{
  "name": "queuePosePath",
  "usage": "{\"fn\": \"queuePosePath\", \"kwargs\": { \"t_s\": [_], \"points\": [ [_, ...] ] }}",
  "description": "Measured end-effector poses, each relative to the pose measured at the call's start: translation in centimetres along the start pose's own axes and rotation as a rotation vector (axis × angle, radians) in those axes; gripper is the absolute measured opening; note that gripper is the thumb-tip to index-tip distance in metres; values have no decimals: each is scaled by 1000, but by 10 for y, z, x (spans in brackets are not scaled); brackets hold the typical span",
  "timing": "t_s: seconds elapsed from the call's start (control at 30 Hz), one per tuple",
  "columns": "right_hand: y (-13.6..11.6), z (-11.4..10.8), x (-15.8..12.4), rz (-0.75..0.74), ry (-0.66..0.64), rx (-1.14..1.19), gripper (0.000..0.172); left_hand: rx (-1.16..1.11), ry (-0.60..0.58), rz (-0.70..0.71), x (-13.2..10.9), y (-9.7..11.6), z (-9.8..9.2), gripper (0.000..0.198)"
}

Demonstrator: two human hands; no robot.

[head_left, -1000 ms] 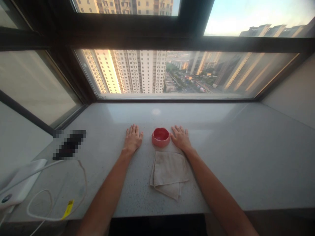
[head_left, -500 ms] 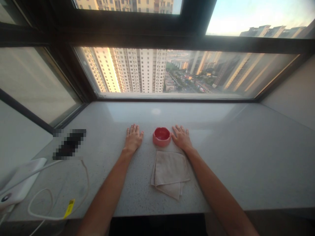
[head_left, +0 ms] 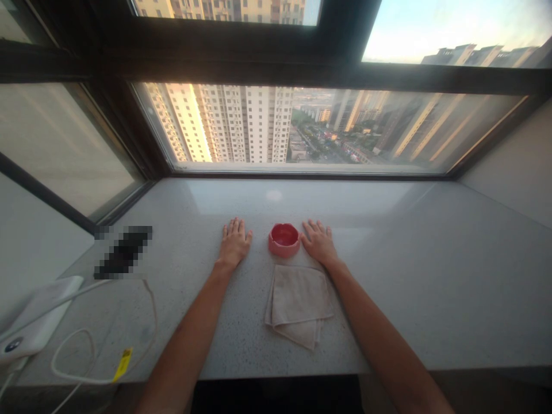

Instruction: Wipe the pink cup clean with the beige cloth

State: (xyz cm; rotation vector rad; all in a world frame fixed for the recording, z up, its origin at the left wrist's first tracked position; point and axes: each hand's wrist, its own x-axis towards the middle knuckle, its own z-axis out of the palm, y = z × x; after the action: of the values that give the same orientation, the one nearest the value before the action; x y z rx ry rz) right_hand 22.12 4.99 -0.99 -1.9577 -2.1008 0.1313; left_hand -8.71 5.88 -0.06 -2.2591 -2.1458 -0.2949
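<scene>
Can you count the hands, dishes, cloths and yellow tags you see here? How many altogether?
Hands: 2, the left hand and the right hand
Dishes: 1, the red dish
Cloths: 1, what looks like a single folded beige cloth
Yellow tags: 1, the yellow tag near the sill's front edge
Total: 5

We record the bowl (head_left: 284,241) as glossy, ceramic-looking; cloth (head_left: 299,294) matt; sill (head_left: 431,264) smooth, stone-like, faintly reflective; windowpane (head_left: 310,135) glass.

Honestly just slim, bare forearms (head_left: 202,313) tapering into a bare left hand (head_left: 234,246) and right hand (head_left: 319,244), plus a black patch (head_left: 276,397) low down, can't tell if it's clothing.
</scene>
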Motion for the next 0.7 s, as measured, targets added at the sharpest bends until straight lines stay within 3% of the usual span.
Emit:
{"fn": "queuePosePath", "kwargs": {
  "t_s": [0.4,0.47,0.6,0.67,0.7],
  "points": [
    [1,4,-1,-16,56,85,60,-18,-25,-3,-1,2,-5,70],
    [1,-1,1,27,175,153,56,-14,-30,-6,-2,3,-7,70],
    [-15,-34,-14,144,661,321,49,0,-39,-13,-3,4,-8,70],
    [-36,-53,-43,24,781,338,47,-3,-38,-11,-4,4,-7,70],
    [-50,-58,-64,-63,759,337,47,-7,-34,-9,-4,4,-7,70]
  ]
}}
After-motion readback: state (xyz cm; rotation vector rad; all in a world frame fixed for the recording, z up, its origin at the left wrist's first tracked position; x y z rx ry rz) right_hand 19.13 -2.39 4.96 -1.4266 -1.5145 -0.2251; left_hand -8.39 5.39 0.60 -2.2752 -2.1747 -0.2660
